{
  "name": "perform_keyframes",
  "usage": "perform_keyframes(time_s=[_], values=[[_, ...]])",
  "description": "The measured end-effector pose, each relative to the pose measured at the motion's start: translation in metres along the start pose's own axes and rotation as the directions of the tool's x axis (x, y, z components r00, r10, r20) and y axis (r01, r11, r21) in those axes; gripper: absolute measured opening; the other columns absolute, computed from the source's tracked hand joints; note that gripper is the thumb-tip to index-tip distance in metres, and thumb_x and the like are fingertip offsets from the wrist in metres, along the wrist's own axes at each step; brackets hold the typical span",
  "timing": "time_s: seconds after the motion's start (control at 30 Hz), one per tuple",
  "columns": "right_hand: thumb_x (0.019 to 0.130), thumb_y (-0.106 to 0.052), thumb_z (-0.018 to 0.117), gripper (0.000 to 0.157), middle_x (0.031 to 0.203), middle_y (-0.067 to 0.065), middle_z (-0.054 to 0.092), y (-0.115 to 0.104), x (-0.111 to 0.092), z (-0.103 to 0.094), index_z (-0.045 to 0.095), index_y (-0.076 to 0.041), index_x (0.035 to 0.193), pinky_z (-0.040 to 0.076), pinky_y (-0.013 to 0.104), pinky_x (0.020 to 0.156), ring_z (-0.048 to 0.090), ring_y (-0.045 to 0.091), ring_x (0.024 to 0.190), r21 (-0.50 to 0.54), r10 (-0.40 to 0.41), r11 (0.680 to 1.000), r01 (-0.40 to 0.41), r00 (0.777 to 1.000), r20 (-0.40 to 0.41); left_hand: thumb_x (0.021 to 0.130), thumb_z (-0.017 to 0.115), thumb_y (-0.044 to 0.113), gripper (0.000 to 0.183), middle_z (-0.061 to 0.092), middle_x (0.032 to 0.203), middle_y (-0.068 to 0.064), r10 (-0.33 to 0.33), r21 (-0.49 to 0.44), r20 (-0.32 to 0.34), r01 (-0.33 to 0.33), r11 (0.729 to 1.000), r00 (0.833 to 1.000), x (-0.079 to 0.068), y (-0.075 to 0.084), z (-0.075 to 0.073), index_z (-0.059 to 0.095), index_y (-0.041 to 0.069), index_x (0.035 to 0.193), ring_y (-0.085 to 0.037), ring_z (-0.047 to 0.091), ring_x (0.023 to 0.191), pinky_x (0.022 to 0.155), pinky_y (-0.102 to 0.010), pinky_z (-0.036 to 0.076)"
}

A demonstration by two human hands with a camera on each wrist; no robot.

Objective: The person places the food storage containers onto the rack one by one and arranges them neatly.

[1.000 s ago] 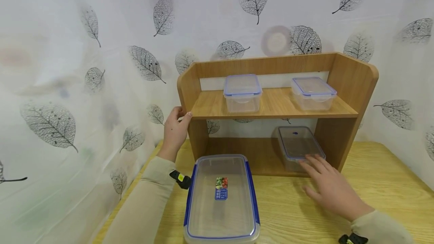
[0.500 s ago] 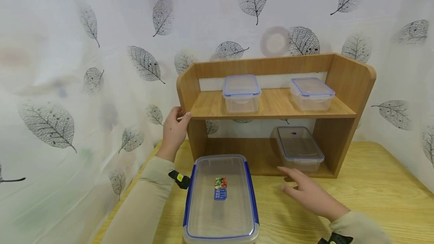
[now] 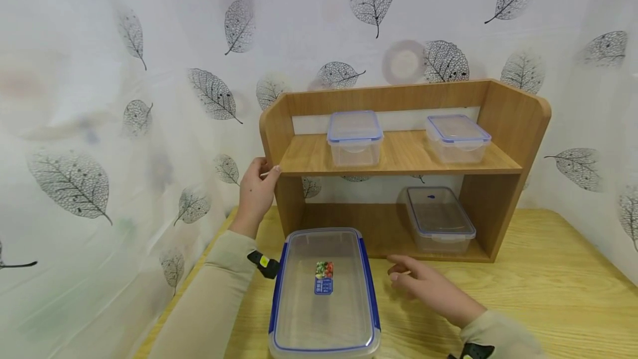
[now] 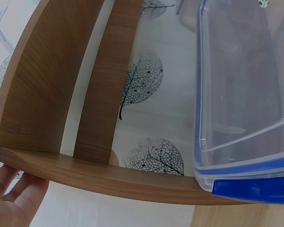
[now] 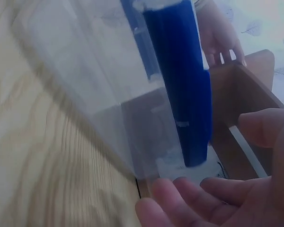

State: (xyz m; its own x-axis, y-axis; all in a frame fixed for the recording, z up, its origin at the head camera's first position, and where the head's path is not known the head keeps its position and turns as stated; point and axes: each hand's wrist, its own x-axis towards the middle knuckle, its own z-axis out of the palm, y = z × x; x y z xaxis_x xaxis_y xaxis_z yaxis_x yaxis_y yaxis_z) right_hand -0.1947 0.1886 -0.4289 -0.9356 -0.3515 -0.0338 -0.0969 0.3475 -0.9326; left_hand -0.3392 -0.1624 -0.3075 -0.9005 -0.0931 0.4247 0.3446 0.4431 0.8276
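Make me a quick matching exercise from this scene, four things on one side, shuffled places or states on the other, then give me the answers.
1. left hand
2. large container
3. two small containers
4. right hand

A. on the upper shelf
B. loosely bent, holding nothing
C. gripping the shelf unit
D. standing on the table

Pairs: 1-C, 2-D, 3-A, 4-B

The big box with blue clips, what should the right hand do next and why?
Probably move left and grip the big box: the right hand is close beside it, holding nothing, while the left hand grips the shelf.
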Motion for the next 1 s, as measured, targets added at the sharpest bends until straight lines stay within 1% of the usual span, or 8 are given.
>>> perform_keyframes(time_s=[0.1,0.2,0.33,0.47,0.63,0.8,1.0], values=[[0.105,-0.030,0.056,0.065,0.137,0.030,0.053,-0.001,0.003,0.008,0.033,0.009,0.152,0.059,0.044,0.082,0.061,0.037,0.112,0.088,-0.001,0.996,-0.001,1.000,0.020,0.103,0.057,0.037,0.040,0.060,0.130,-0.014,0.002,0.002,0.001,-0.002,1.000,1.000,0.000,0.000,0.000,0.057,0.013,0.134,-0.033,0.060,0.119,0.097,-0.050,0.053],[0.105,-0.029,0.055,0.065,0.135,0.030,0.054,-0.003,0.007,0.017,0.032,0.011,0.151,0.059,0.043,0.081,0.063,0.036,0.109,0.135,-0.004,0.991,0.000,1.000,0.030,0.103,0.057,0.038,0.040,0.060,0.131,-0.014,0.002,0.005,0.002,-0.002,1.000,1.000,0.000,0.000,0.000,0.057,0.013,0.134,-0.033,0.059,0.120,0.097,-0.050,0.053],[0.106,-0.031,0.053,0.066,0.129,0.022,0.061,-0.005,0.010,0.027,0.030,0.011,0.152,0.059,0.044,0.079,0.065,0.033,0.104,0.185,0.017,0.982,-0.025,0.999,0.044,0.103,0.057,0.038,0.040,0.060,0.132,-0.014,-0.002,0.001,0.004,0.002,1.000,1.000,0.001,-0.001,0.000,0.057,0.013,0.134,-0.033,0.059,0.120,0.097,-0.050,0.053],[0.107,-0.034,0.050,0.067,0.120,0.016,0.066,-0.006,0.012,0.034,0.028,0.009,0.154,0.060,0.046,0.079,0.067,0.032,0.100,0.261,0.022,0.964,-0.040,0.997,0.071,0.103,0.057,0.038,0.040,0.060,0.132,-0.014,-0.006,0.000,0.003,0.006,1.000,1.000,0.000,-0.001,0.000,0.057,0.013,0.134,-0.033,0.059,0.121,0.098,-0.050,0.053],[0.108,-0.033,0.048,0.068,0.118,0.016,0.065,-0.009,0.013,0.042,0.023,0.011,0.154,0.060,0.048,0.078,0.066,0.030,0.096,0.363,0.008,0.931,-0.046,0.994,0.105,0.103,0.057,0.038,0.041,0.060,0.133,-0.014,-0.009,0.002,0.000,0.009,1.000,1.000,-0.002,0.000,0.000,0.056,0.013,0.135,-0.033,0.059,0.121,0.099,-0.050,0.052],[0.108,-0.029,0.049,0.068,0.117,0.017,0.066,-0.009,0.014,0.045,0.021,0.013,0.154,0.061,0.048,0.075,0.067,0.030,0.094,0.419,0.001,0.906,-0.059,0.991,0.137,0.103,0.057,0.038,0.041,0.060,0.132,-0.014,-0.009,0.004,-0.004,0.009,1.000,1.000,-0.002,0.000,0.000,0.057,0.013,0.135,-0.033,0.060,0.121,0.098,-0.050,0.052],[0.105,-0.024,0.054,0.066,0.115,0.018,0.066,-0.007,0.016,0.046,0.025,0.009,0.154,0.061,0.046,0.073,0.068,0.029,0.091,0.433,-0.005,0.898,-0.073,0.984,0.177,0.103,0.057,0.037,0.041,0.060,0.133,-0.014,-0.009,0.009,-0.003,0.009,1.000,1.000,-0.002,0.002,0.000,0.057,0.013,0.135,-0.034,0.059,0.121,0.098,-0.050,0.052]])
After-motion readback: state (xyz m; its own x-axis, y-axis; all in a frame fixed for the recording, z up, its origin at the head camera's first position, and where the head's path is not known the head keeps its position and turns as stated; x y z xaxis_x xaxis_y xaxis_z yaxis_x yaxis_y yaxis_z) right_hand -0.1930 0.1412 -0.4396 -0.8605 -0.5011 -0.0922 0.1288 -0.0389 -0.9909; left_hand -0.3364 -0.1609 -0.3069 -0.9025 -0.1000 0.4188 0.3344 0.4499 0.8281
